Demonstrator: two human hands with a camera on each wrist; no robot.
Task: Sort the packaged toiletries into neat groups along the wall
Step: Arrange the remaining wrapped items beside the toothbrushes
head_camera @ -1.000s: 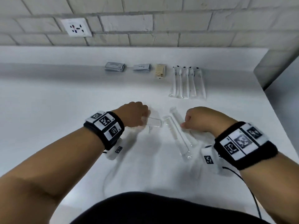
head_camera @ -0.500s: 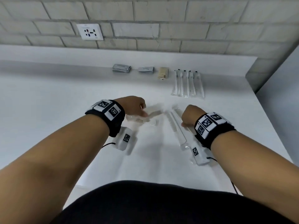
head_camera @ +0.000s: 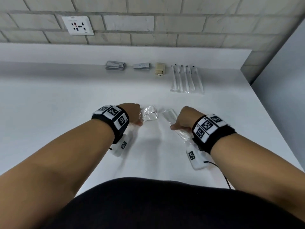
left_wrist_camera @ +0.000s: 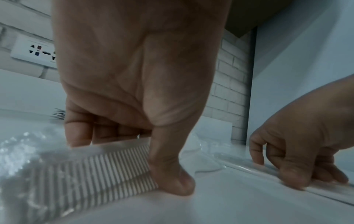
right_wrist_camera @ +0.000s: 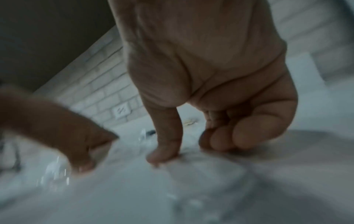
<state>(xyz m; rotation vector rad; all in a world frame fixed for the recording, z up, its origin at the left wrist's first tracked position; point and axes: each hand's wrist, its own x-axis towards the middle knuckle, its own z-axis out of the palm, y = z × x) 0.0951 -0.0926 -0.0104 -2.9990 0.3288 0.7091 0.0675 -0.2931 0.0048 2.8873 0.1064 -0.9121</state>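
My left hand (head_camera: 139, 120) pinches a comb in a clear packet (head_camera: 150, 114) between thumb and fingers; the left wrist view shows the comb's teeth (left_wrist_camera: 105, 171) under the thumb. My right hand (head_camera: 175, 125) grips a long clear comb packet (head_camera: 170, 115) that runs back under the wrist. Its curled fingers (left_wrist_camera: 291, 171) press on that packet (left_wrist_camera: 247, 164) near the counter. The right wrist view is blurred. By the wall lie a stack of grey sachets (head_camera: 115, 65), a second grey sachet pile (head_camera: 142, 66), a small beige box (head_camera: 159, 70) and a row of wrapped toothbrushes (head_camera: 186, 78).
The white counter (head_camera: 57, 100) ends at a raised white ledge below the brick wall with a socket (head_camera: 77, 25). A grey side wall (head_camera: 272, 66) closes the right end. The counter's right edge runs close beside my right forearm.
Both hands have moved a little farther from me with the comb packets. The long packets that lay flat between the hands are now gathered under my right hand.
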